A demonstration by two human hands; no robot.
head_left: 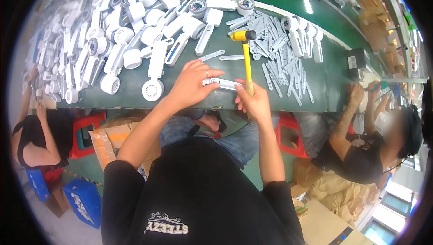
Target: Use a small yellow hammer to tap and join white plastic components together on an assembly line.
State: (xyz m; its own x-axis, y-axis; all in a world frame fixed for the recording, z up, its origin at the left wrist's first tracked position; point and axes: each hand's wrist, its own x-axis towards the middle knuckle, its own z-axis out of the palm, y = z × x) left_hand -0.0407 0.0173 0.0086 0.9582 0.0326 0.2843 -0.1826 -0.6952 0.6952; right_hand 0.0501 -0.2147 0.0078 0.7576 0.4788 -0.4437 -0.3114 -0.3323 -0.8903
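Note:
My left hand (190,82) is closed over one end of a long white plastic handle piece (229,84), just above the table's near edge. The fingers of my right hand (257,102) wrap the lower grip of a small mallet (247,62) with a yellow handle and a yellow-and-black head. That mallet stands upright, head toward the far side. My right thumb also lies at the other end of the white piece. Beyond my left fingers, two narrow grey strips (232,57) rest on the table. Part of the white piece is hidden under my left hand.
A large heap of white round-headed handheld devices (131,33) covers the table's left. Right of it lies a pile of thin grey strips (277,42), with several devices (306,37) lined up beside. Co-workers sit on both sides. A cardboard box (110,141) and red stools (288,137) are below.

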